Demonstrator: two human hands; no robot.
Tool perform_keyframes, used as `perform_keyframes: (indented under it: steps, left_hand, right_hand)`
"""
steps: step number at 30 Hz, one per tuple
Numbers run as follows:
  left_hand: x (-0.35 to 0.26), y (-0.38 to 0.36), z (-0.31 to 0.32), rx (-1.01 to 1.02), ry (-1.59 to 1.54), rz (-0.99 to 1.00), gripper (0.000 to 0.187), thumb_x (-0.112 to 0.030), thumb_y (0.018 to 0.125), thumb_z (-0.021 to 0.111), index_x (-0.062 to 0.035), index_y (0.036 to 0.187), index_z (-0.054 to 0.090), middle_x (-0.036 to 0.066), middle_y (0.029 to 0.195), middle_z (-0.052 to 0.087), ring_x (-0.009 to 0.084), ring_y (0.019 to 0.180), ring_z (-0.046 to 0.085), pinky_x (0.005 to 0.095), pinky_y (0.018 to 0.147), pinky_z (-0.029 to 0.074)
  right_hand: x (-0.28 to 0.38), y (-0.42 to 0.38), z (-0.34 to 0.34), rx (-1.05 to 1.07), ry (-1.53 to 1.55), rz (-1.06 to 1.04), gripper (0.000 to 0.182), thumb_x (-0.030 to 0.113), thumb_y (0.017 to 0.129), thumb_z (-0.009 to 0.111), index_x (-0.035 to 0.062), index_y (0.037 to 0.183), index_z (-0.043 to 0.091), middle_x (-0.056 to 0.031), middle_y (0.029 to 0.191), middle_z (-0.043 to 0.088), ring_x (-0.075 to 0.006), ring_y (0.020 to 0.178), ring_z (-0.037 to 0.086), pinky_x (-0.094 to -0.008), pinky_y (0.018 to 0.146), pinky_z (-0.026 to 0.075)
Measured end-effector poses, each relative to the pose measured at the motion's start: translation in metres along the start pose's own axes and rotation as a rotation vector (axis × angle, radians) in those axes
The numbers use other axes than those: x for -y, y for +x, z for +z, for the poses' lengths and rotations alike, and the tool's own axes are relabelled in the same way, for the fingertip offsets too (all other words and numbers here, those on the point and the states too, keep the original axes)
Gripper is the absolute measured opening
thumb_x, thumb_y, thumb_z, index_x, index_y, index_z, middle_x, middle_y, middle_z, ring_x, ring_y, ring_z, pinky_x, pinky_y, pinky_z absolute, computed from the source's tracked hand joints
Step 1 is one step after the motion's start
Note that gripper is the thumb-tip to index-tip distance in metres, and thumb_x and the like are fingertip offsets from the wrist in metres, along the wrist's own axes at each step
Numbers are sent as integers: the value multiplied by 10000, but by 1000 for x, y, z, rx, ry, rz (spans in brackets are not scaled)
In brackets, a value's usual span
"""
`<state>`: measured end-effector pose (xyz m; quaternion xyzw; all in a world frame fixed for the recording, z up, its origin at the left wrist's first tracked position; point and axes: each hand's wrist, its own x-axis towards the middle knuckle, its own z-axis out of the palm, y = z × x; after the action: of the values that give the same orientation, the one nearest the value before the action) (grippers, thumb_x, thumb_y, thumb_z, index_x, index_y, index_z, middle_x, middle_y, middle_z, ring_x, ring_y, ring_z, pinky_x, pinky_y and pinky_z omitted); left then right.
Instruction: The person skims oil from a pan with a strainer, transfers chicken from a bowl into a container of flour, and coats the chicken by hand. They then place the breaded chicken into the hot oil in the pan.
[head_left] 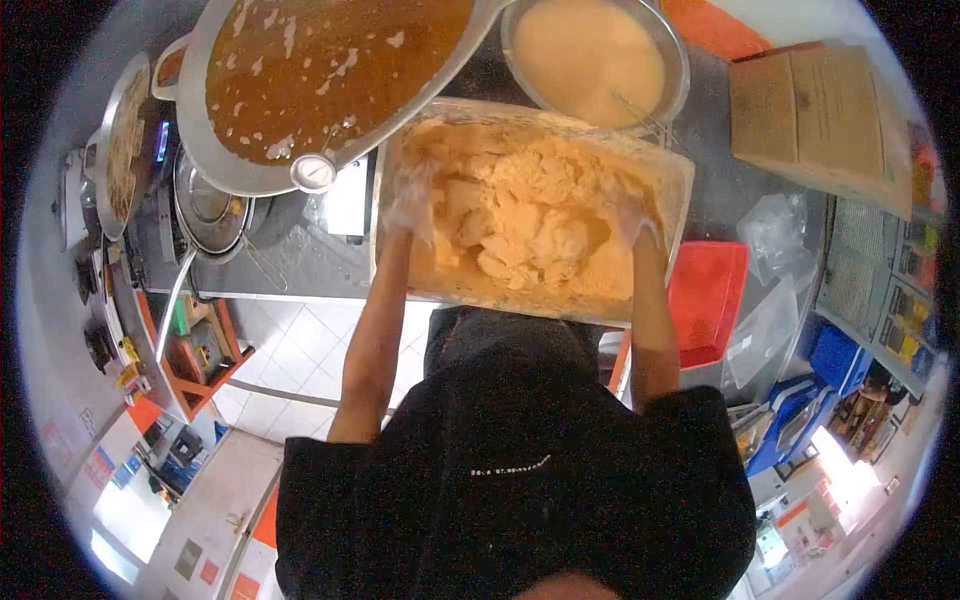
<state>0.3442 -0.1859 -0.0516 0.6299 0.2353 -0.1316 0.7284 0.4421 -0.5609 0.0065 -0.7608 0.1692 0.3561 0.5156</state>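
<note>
A rectangular tub (688, 190) in front of me holds orange-tinted flour with several coated lumps (535, 240) heaped in the middle. My left hand (408, 200), in what looks like a clear glove, is at the tub's left side, blurred, its fingers hard to make out. At the right side my right hand (632, 212), also seemingly gloved, is down by the flour and smeared by motion. Whether either hand grips anything is hidden. The lumps lie between the two hands.
A large pan of brown oil (340, 70) with a dial thermometer (312, 173) stands at the upper left. Behind the tub is a bowl of pale orange liquid (590, 60) with a whisk. Right are a red tray (708, 300), plastic bags (775, 240) and a cardboard box (815, 115).
</note>
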Motion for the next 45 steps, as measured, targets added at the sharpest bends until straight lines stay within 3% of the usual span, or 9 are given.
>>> perform_keyframes:
  steps: [10,14,17,20,28,31,37,41,45]
  left_hand:
    - [-26,22,37,271,14,47,555,-172,889,400,-57,1381,171,109,1423,212,232,1251,302,328,1032,264]
    - [46,-29,5,407,565,736,571,-157,884,400,-47,1386,149,102,1435,187,233,1263,280,326,1042,244]
    - [110,-63,7,132,1272,106,623,-222,839,420,-36,1379,171,137,1430,195,292,1304,202,388,1067,162]
    - [86,-42,27,14,1104,51,615,-210,846,413,-32,1380,165,133,1433,190,265,1310,194,362,1069,159]
    - [-8,-55,33,200,1356,-62,595,-178,865,394,-21,1383,148,122,1441,178,194,1326,173,293,1075,152]
    - [-20,-50,77,272,1396,-89,587,-166,872,387,-17,1384,141,118,1445,173,167,1332,165,267,1077,150]
    - [92,-14,52,220,570,-69,547,-166,886,365,-6,1373,175,117,1442,184,171,1314,213,264,1062,200]
    - [4,-49,69,512,1736,-7,529,-154,884,366,7,1362,206,140,1422,220,184,1285,281,275,1046,244]
    - [12,-30,121,446,1311,30,491,-168,886,371,6,1327,243,133,1374,265,184,1238,315,282,1024,265]
  right_hand:
    - [147,-33,89,312,-776,82,669,349,686,659,16,1220,432,-147,1004,577,-257,852,571,-376,728,482]
    - [70,-10,113,555,-1098,-270,832,527,742,564,64,1345,225,-174,1286,367,-297,1111,441,-410,888,424]
    - [91,7,134,541,-341,280,854,564,779,512,69,1378,160,-182,1365,297,-313,1151,438,-417,910,428]
    - [65,20,154,721,-1050,7,780,558,804,475,47,1347,247,-189,1331,345,-310,1036,523,-418,853,460]
    - [36,37,67,457,-560,258,676,514,840,457,30,1300,353,-156,1257,461,-252,1029,533,-376,841,430]
    - [10,19,62,438,-362,93,605,469,873,430,45,1301,369,-129,1309,424,-213,1143,455,-347,943,344]
    - [-75,34,35,375,-1407,-762,403,257,934,373,69,1288,406,-107,1338,398,-197,1201,397,-336,988,319]
    - [-46,28,-19,194,-532,-76,391,293,911,410,45,1211,442,-99,1163,449,-192,1030,443,-333,863,367]
    - [-48,-1,16,171,-26,4,395,329,888,447,22,1134,478,-90,987,501,-186,859,488,-330,739,416]
